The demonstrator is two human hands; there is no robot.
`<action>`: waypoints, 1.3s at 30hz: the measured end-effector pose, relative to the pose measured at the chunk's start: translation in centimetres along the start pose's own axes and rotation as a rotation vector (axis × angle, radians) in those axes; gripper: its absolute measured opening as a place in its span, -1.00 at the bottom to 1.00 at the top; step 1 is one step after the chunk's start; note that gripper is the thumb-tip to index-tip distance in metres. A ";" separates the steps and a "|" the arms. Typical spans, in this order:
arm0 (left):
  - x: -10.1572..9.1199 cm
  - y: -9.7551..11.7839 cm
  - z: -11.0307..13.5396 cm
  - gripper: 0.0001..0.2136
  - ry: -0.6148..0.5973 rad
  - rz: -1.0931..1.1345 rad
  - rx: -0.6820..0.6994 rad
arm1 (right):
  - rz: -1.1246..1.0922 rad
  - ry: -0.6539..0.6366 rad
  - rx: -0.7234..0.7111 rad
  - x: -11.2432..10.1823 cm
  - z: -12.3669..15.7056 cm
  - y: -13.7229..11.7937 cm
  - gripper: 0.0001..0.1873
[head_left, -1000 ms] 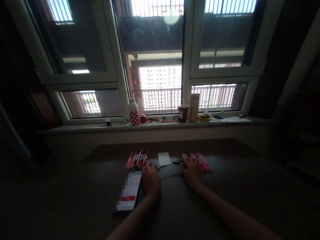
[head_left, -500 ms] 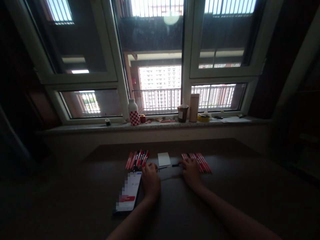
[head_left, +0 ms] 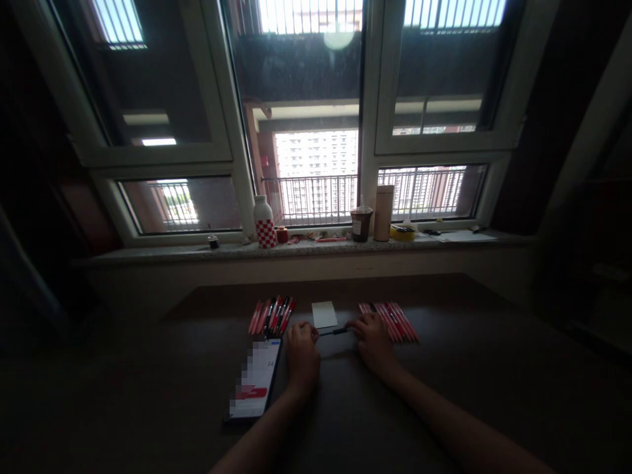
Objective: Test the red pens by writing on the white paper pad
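My left hand (head_left: 302,352) and my right hand (head_left: 371,339) rest on a dark table (head_left: 444,395), both closed on the ends of one thin dark pen (head_left: 334,332) held level between them. Just behind the pen lies a small white note (head_left: 324,314). A bunch of red and black pens (head_left: 271,315) lies left of the note, close to my left hand. A row of red pens (head_left: 392,319) lies right of it, touching my right hand's far side. A lit phone (head_left: 255,385) lies beside my left wrist.
A stone window sill (head_left: 148,252) behind the table carries a red-checked white bottle (head_left: 265,222), a drink cup (head_left: 361,224), a tall beige flask (head_left: 384,212), a yellow tape roll (head_left: 403,232) and papers (head_left: 464,236). Large windows rise above it.
My two hands have drawn closer together. The dark piece in my right hand has moved left and now joins the thin piece in my left hand as one pen.
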State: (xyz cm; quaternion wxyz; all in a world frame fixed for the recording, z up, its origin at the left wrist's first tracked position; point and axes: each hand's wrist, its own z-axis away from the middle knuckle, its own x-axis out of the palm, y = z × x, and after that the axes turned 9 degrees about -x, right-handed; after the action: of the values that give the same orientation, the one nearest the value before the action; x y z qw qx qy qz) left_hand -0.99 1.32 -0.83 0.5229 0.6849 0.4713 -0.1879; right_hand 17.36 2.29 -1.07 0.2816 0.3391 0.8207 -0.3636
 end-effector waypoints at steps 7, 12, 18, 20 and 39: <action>0.1 0.2 0.1 -0.81 -0.026 0.070 0.016 | 0.007 -0.032 -0.099 0.4 0.0 0.0 -0.61; 0.1 0.2 0.1 -0.83 -0.040 0.114 0.033 | 0.006 -0.043 -0.149 0.6 0.0 -0.2 -0.66; 0.1 0.3 0.1 -0.84 -0.068 0.125 0.028 | -0.014 -0.050 -0.163 0.5 0.0 -0.3 -0.68; 0.1 0.3 0.0 -0.83 -0.070 0.120 0.026 | -0.003 -0.053 -0.164 0.4 0.0 -0.4 -0.68; -0.3 0.4 0.2 -0.86 -0.028 0.038 -0.016 | 0.017 -0.043 -0.157 0.8 0.0 0.0 -0.67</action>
State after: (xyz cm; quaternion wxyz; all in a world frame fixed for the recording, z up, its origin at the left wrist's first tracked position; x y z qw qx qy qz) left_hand -0.74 0.98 -0.45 0.5383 0.6868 0.4524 -0.1841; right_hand 16.84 2.60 -1.67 0.3278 0.3151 0.8375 -0.3031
